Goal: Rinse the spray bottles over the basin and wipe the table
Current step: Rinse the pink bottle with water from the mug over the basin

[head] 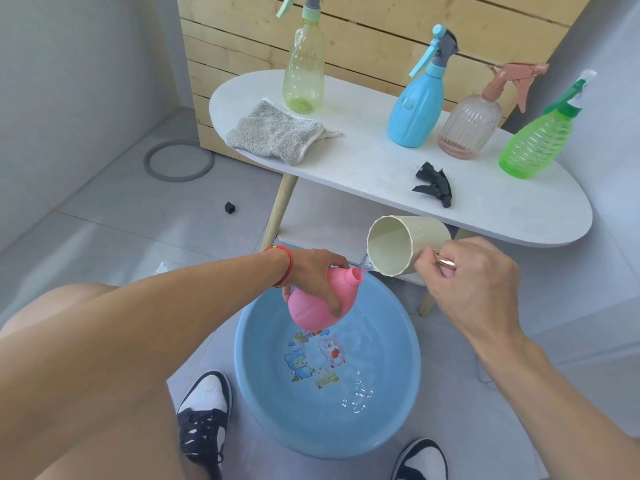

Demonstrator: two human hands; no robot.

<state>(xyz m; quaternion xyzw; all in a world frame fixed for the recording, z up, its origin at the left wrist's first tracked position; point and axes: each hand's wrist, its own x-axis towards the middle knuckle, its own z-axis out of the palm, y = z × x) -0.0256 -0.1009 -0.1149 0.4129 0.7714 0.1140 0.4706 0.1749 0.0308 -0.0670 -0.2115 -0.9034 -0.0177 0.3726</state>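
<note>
My left hand (313, 271) grips a pink bottle (308, 310) without its spray head, tilted over the blue basin (249, 386). My right hand (474, 289) holds a cream cup (398, 247) by its handle, tipped so that water runs from its lip into the pink bottle's neck. The basin holds a little water over cartoon stickers. On the white oval table (363, 161) stand several spray bottles: yellow-green (304, 71), blue (415, 109), clear pink (467, 126) and green (533, 143). A loose black spray head (434, 183) and a grey cloth (277, 133) lie on the tabletop.
The basin sits on the grey tiled floor between my two black-and-white shoes (204, 414). A grey ring (178, 161) and a small black cap (229, 207) lie on the floor at left. A wooden slat panel (363, 32) stands behind the table.
</note>
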